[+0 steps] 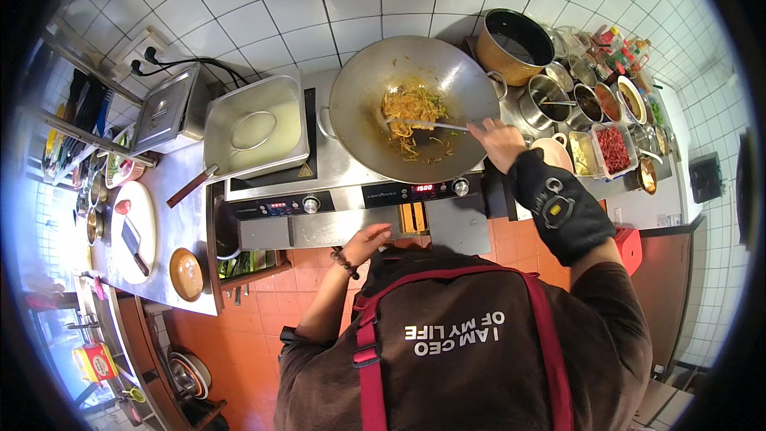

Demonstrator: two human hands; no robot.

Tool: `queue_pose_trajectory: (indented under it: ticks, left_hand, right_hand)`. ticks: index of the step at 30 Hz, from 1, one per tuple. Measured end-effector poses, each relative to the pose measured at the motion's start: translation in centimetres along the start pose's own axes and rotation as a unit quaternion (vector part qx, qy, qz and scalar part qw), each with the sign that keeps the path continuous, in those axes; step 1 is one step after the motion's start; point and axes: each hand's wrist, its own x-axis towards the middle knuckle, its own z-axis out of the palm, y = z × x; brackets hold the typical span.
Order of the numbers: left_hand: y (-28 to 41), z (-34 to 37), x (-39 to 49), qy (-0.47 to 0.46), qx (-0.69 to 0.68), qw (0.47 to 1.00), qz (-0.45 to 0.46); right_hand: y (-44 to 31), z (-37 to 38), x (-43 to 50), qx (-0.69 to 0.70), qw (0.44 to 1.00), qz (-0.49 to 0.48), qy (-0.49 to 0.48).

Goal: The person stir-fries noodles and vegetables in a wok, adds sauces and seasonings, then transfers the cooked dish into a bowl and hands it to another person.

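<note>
My right hand (499, 139) grips a long, thin, pale utensil (440, 125) at the right rim of a large two-handled metal wok (368, 126). The utensil's far end reaches into a heap of browned, shredded food with green bits (413, 105). Whether that end is flat or pointed is hard to make out. Loose strands lie lower in the wok, which stands on an induction cooker (422, 190) with a lit red display. My left hand (366, 243) hovers in front of the cooker's edge, fingers extended, with nothing visible in it.
Left of the wok, a long-handled round strainer (191, 185) lies across a deep steel pan of pale liquid (281, 152). A cleaver (133, 245) rests on a round white board (122, 191). At right stand a tall pot (499, 63) and several ingredient containers (613, 149).
</note>
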Motion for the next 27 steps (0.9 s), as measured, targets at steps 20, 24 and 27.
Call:
queue_pose_trajectory:
  ticks: [20, 24, 27]
  left_hand:
    - [1.9, 0.7, 7.4, 0.051, -0.096, 0.994, -0.002]
    - [2.1, 0.8, 9.7, 0.108, -0.11, 0.986, -0.057]
    - [2.3, 0.9, 11.3, 0.139, -0.122, 0.979, -0.085]
  right_hand:
    - [1.2, 4.2, -3.0, 0.166, 0.957, 0.176, -0.163]
    - [3.0, 0.5, -8.7, 0.497, 0.797, 0.28, -0.197]
    - [2.4, -3.0, -9.7, 0.467, 0.82, 0.254, -0.213]
